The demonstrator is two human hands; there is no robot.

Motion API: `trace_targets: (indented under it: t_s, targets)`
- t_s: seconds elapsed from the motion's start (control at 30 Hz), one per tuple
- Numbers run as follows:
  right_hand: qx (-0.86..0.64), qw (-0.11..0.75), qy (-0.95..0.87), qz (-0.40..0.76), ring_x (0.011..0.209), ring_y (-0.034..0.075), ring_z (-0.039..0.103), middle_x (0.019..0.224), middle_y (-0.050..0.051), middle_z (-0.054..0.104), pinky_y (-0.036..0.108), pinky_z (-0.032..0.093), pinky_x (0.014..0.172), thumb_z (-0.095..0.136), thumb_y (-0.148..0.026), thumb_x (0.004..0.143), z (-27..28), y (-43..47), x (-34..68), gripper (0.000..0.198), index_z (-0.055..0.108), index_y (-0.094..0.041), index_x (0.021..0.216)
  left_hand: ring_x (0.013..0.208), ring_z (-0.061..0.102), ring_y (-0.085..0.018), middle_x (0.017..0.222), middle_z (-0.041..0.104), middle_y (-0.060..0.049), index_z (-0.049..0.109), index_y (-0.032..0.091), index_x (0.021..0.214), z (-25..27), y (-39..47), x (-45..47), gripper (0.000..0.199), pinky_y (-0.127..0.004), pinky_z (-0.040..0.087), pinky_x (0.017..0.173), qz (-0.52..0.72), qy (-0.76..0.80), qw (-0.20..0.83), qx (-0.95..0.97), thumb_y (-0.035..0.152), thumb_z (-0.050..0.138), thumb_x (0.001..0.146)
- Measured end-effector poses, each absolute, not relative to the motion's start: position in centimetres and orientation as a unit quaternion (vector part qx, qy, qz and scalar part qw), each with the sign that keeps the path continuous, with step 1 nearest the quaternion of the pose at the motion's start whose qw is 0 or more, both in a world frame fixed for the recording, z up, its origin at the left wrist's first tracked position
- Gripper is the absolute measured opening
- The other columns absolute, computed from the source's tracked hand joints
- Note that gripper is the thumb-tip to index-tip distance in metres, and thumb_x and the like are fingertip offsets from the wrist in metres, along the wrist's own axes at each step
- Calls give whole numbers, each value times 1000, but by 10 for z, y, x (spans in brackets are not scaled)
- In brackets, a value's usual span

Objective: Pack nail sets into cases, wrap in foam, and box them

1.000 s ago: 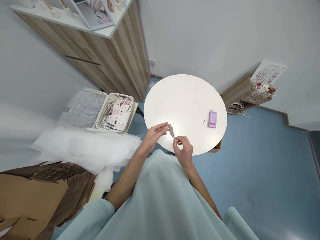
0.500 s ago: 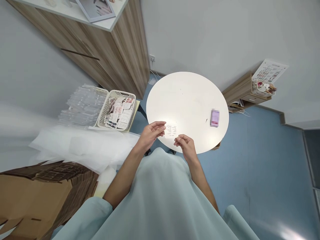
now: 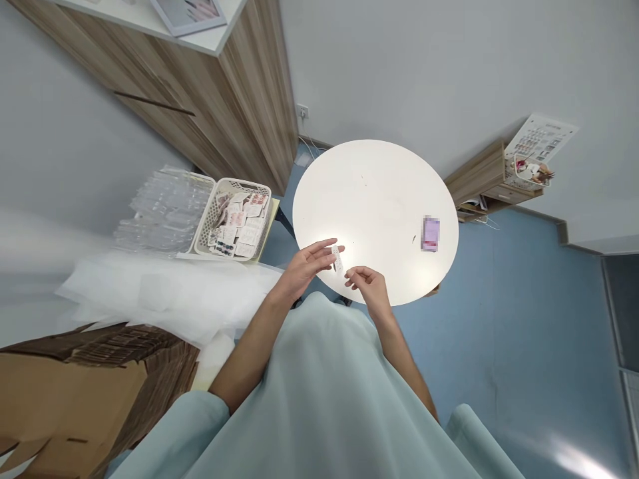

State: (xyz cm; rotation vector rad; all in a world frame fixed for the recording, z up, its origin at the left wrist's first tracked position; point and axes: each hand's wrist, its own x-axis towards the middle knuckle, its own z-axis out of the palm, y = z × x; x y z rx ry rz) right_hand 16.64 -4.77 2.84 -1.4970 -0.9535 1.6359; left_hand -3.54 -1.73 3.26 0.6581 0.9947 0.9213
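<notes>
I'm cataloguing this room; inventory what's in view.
card: one, white, over table
table: one, white, centre
pixelated item: one, purple, on table
baskets: three, whitish, left and right
packets: many, whitish, left
plastic pieces: many, clear, left
sheets: several, white, left
cardboard pieces: many, brown, left
cabinet: one, brown, left
picture: one, greyish, on cabinet
shelf: one, brown, right
poster: one, white, right
garment: one, bluish, bottom
left hand: one, bare, by card
right hand: one, bare, by card

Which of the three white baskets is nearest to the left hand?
The basket of printed cards, beside the round table. The basket of clear plastic is farther left; the third basket is far right.
</notes>
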Motion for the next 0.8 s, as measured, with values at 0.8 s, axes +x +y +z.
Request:
trace_targets:
  t_s: [0.8]
  targets:
    - [-617,386,-409,550,67,18,69,77,4,75,29,47,59,74,-44,87,34,-45,176,23,73,-23,82,84,73,-22,97,77,-8,80,19,116,45,-19,-40,53,-34,57,76,435,548,612,370,54,90,77]
